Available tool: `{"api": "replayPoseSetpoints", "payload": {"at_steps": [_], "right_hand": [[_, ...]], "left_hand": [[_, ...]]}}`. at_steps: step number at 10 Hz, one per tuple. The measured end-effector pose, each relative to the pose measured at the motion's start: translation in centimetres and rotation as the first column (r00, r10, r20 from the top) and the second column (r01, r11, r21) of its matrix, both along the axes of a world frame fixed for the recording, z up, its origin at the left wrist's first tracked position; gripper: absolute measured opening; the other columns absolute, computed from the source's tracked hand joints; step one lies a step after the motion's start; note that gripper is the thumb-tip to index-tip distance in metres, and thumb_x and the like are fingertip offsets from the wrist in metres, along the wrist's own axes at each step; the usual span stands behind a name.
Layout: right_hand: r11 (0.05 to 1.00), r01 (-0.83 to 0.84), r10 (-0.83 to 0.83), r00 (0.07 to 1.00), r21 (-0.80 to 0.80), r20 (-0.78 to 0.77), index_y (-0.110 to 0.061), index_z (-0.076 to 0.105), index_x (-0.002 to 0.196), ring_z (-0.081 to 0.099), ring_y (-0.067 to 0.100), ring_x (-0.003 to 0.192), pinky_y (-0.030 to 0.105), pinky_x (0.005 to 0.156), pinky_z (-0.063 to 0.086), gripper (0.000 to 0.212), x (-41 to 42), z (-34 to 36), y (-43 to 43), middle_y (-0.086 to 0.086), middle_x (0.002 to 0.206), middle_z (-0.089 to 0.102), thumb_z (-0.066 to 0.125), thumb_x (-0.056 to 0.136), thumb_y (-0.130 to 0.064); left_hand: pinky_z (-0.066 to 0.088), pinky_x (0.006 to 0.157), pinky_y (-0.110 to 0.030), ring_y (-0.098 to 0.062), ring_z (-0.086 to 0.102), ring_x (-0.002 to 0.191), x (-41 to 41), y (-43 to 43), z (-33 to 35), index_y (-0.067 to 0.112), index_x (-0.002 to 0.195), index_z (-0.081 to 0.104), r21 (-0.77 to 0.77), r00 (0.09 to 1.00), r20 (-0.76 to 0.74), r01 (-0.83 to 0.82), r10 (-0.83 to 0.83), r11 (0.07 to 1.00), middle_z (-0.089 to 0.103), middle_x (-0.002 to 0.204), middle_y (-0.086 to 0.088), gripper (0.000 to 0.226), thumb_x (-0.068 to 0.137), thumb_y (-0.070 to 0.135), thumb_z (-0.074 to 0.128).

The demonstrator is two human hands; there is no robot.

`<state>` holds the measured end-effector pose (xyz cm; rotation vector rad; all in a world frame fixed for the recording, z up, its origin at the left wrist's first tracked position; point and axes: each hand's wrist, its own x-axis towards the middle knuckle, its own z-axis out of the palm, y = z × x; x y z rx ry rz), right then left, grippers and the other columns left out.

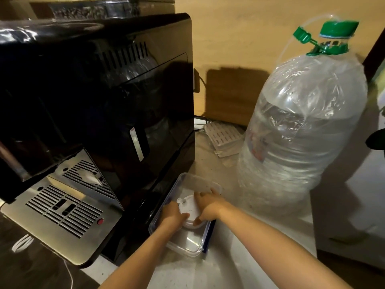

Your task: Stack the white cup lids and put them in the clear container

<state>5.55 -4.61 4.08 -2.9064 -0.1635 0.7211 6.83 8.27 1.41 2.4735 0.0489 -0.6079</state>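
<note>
Your stack of white cup lids (190,208) sits upright inside the clear container (188,180), spout side up, gripped between both hands: left hand (173,214) clamped on its near-left rim, right hand (207,205) on its right. The container holds nothing else visible and sits on the tabletop (260,236) touching the black coffee machine (93,90).

A pale speckled countertop (260,236) fills the lower right of the frame. On its left side stands a black coffee machine (93,101) with a metal drip tray (62,209). Just beside the machine's lower right, a clear container (193,245) sits on the counter. At right stands a large water bottle (302,126) wrapped in clear plastic, with a packet of papers (223,136) lying behind it, centre frame.
</note>
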Motion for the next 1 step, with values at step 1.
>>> {"api": "replayPoseSetpoints", "payload": {"at_steps": [1], "right_hand": [[0.995,0.054,-0.061,0.995,0.087,0.082,-0.014,0.022,0.139,0.025,0.031,0.134,0.040,0.112,0.012,0.079,-0.51,0.78,-0.55,0.012,0.146,0.032,0.059,0.078,-0.048]], "left_hand": [[0.036,0.105,-0.040,-0.032,0.040,0.130,-0.19,-0.27,0.68,0.006,0.138,0.027,-0.086,0.995,0.103,0.011,-0.002,0.996,0.041,0.142,-0.018,0.064,0.085,0.015,0.063]]}}
